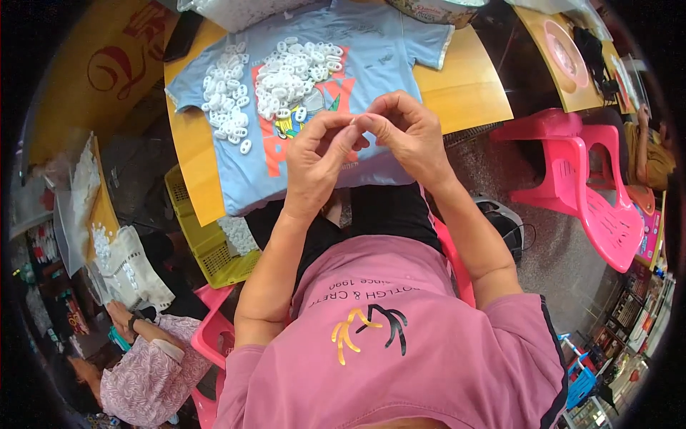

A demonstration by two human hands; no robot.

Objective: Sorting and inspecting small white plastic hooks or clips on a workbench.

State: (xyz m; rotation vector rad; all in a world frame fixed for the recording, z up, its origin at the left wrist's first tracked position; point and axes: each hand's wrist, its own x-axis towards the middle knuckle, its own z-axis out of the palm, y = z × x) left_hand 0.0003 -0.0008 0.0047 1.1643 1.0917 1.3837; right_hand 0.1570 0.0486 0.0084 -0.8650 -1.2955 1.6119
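two bare hands, the left hand (pixel 314 164) and the right hand (pixel 418 139), meet above the near part of the blue shirt (pixel 386 64), tips together, probably to steady something tiny from both sides. their fingers (pixel 339 139) are pinched around what looks like one small white piece (pixel 353 121), mostly hidden; which hand bears it i cannot tell. beyond them, on the shirt, lie two heaps of similar pieces, too overlapped to count: the larger heap (pixel 293 79) on its middle, the smaller heap (pixel 227 93) toward its left sleeve, perhaps kept apart so they don't mix. one shirt covers one tabletop (pixel 471 82), likely as a soft mat against sliding. one pale bag (pixel 243 11) sits at the shirt's far edge; one yellow crate (pixel 193 222) stands lower, to its left.
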